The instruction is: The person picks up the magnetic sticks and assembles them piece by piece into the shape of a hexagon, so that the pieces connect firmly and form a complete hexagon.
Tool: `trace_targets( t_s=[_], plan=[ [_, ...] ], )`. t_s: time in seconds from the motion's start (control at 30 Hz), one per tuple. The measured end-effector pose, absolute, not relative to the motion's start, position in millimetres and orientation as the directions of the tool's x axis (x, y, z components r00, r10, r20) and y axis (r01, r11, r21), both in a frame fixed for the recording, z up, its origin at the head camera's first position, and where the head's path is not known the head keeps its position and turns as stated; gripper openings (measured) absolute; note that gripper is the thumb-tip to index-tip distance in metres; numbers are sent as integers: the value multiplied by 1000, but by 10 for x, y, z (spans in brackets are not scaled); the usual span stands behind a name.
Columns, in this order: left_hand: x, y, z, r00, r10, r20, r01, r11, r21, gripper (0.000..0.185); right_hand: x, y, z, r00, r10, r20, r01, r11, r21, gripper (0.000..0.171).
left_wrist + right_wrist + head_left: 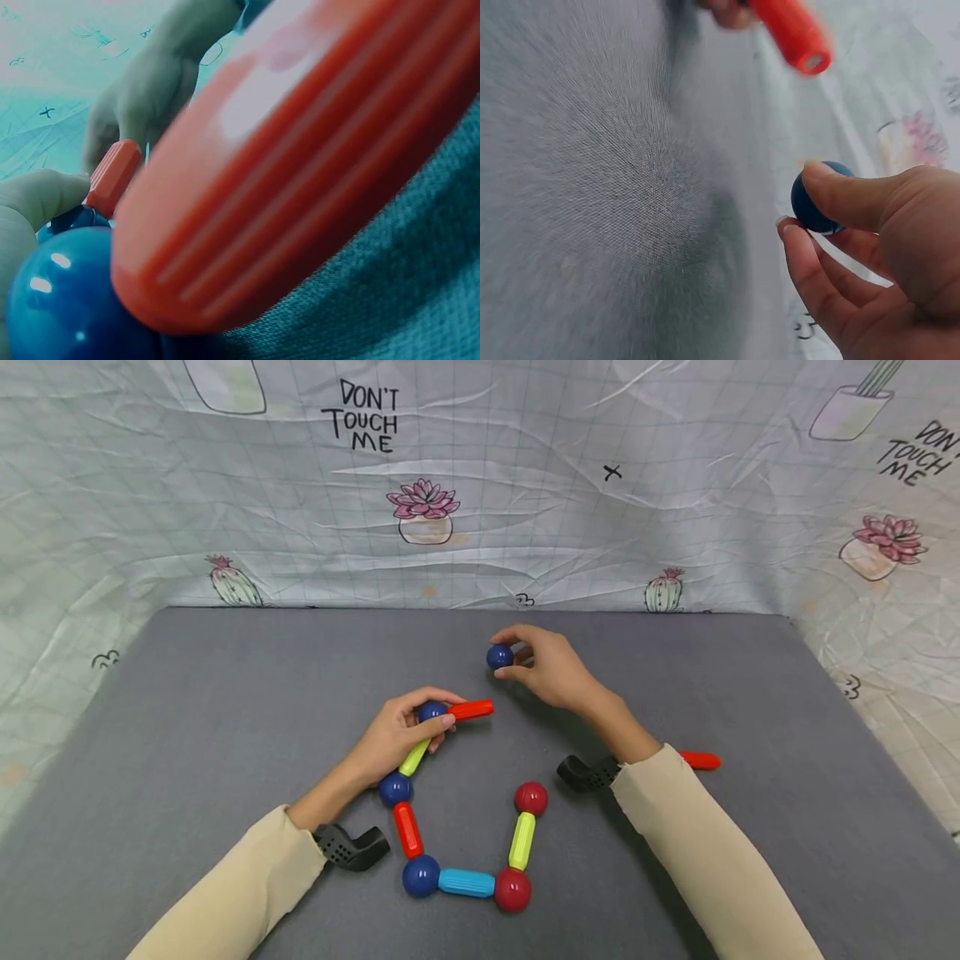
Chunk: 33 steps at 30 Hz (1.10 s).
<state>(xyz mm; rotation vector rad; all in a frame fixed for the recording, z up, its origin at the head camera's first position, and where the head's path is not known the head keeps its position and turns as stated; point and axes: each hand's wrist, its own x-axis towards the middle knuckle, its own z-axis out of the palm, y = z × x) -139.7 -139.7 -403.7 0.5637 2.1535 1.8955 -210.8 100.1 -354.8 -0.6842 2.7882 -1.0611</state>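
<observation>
Between its thumb and fingers my right hand pinches a blue ball, held off the table in the head view. To its left, my left hand grips another blue ball, from which a red ribbed rod points toward the right hand. A yellow-green rod joins that gripped ball to a lower blue ball. The chain runs on through a red rod, a blue ball, a light blue rod, a red ball, a yellow-green rod and a red ball.
A loose red rod lies on the grey table, partly behind the right sleeve. Black wrist cameras hang under both forearms. A printed cloth stands behind and beside the table.
</observation>
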Motion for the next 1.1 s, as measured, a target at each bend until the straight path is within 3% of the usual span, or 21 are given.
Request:
trace_targets(
  t_s=[0.3,0.7,1.1],
  plan=[
    [-1400,-1406,-4051,-900,423,107,168,111,980,24,-1785,1274,-3450,-825,-545,152,-486,546,-682,42],
    [-1337,-1376,-3931,-898,429,97,147,84,986,25,-1656,1406,-3559,-713,-679,175,-573,421,-703,44],
    [-1395,-1403,-4077,-892,433,128,177,73,982,25,-1658,1394,-3611,-683,-710,172,-565,365,-739,43]
  ],
)
